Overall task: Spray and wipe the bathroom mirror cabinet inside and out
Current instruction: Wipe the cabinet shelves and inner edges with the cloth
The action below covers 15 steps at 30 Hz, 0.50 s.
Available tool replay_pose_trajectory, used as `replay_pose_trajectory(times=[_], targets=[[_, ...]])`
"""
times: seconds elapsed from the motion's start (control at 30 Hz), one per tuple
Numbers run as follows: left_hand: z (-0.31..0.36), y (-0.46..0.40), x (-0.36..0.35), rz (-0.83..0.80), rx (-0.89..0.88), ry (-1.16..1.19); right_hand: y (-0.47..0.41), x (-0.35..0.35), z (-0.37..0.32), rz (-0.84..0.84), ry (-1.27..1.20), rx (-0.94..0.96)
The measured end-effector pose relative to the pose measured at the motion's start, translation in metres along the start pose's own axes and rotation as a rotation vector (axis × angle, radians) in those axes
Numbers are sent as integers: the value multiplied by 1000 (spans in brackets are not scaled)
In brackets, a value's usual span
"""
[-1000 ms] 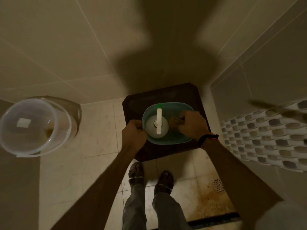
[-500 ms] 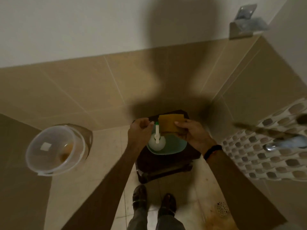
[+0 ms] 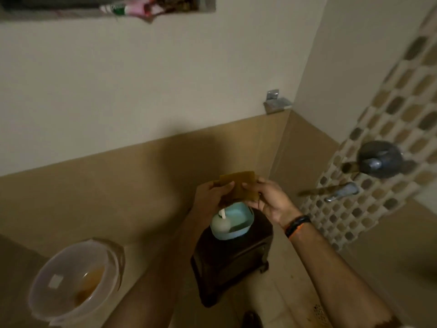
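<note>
Cloth (image 3: 238,187) between both hands' grip

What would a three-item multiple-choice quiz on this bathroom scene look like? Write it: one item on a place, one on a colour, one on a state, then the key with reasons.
1. Where does the basin sit?
A. on the dark stool
B. inside the bucket
C. on the floor

2. What colour is the cloth?
A. white
B. yellow-brown
C. pink

3. How is the cloth held?
A. by the left hand alone
B. by no hand, it lies in the basin
C. by both hands, the right hand too, above the basin

Key: 1 A, the basin rests on the stool's top. 2 B, the cloth shows yellow-brown. 3 C, thumbs and fingers of both hands pinch its edges.
</note>
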<state>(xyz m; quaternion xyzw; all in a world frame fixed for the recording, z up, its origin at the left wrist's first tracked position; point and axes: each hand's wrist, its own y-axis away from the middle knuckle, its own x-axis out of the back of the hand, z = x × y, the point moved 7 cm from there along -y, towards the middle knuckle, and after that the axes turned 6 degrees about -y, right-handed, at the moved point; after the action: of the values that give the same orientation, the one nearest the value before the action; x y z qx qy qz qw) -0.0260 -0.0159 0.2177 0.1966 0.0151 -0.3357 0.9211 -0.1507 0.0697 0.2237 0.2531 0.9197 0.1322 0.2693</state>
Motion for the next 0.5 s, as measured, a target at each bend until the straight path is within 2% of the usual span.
replay_pose_trajectory(times=[0.23, 0.5], targets=[[41, 78, -56, -212, -84, -177, 131, 8, -41, 214, 72, 242], [89, 206, -198, -443, -266, -245, 330, 57, -106, 471, 92, 545]])
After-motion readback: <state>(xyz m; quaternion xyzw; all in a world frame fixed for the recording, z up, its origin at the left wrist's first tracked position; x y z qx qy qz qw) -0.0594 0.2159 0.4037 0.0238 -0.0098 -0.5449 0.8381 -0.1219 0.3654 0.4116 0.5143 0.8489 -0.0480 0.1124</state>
